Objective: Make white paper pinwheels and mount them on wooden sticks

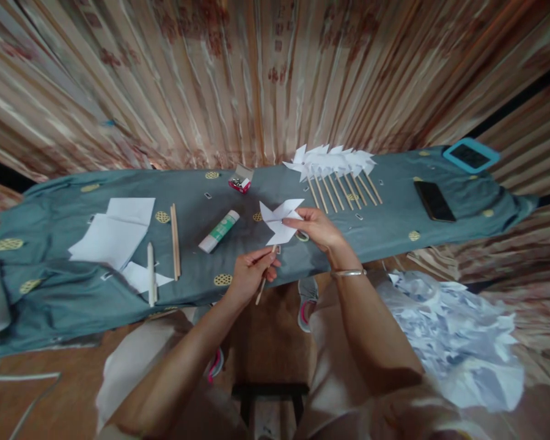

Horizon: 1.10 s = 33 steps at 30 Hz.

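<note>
A white paper pinwheel (pixel 275 223) on a thin wooden stick (pixel 260 291) is held over the table's front edge. My left hand (pixel 255 269) is closed around the stick, just below the paper blades. With thumb and fingers, my right hand (pixel 315 226) pinches the right side of the pinwheel near its centre, where a small dark dot shows. A bracelet circles the right wrist. Beyond my hands, several finished-looking pinwheels (pixel 334 162) lie overlapped in a row, sticks toward me. A small red box (pixel 239 185) of metallic pins stands open behind the held pinwheel.
On the cloth-covered table (pixel 385 235) lie a glue stick (pixel 219 231), loose wooden sticks (pixel 175 241), a white pen-like tool (pixel 151 274) and paper sheets (pixel 114 235). A phone (pixel 434 200) and a blue-framed device (pixel 471 153) lie right. A bag of paper scraps (pixel 458 336) sits below.
</note>
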Motion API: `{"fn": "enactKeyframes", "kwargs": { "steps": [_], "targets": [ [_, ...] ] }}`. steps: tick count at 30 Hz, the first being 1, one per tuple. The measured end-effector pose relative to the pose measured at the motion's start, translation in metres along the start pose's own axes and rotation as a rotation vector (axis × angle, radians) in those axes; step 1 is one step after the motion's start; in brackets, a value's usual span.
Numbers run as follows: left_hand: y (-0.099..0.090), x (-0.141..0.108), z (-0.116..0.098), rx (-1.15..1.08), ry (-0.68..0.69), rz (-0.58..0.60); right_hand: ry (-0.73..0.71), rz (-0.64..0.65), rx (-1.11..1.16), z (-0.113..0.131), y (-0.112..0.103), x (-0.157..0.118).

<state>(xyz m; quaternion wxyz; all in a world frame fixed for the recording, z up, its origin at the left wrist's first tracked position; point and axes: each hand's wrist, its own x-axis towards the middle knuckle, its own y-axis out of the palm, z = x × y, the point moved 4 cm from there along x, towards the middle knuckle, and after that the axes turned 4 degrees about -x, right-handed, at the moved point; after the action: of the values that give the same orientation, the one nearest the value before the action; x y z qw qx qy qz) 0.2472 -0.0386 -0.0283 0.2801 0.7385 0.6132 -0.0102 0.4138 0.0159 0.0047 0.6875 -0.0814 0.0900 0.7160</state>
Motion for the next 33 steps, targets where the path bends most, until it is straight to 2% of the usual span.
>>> {"fn": "enactKeyframes", "kwargs": {
  "steps": [5,16,21,33],
  "targets": [
    [-0.007,0.003,0.002,-0.022,0.032,-0.005,0.01,-0.021,0.034,-0.005,0.012,0.008],
    [-0.017,0.008,-0.008,0.013,0.119,-0.032,0.029,-0.054,0.121,-0.009,0.025,0.013],
    [-0.018,0.01,-0.011,0.018,0.131,-0.029,0.031,-0.123,0.206,-0.012,0.03,0.014],
    [-0.018,0.011,-0.013,0.026,0.136,-0.037,0.061,-0.118,0.336,-0.014,0.041,0.016]
  ]
}}
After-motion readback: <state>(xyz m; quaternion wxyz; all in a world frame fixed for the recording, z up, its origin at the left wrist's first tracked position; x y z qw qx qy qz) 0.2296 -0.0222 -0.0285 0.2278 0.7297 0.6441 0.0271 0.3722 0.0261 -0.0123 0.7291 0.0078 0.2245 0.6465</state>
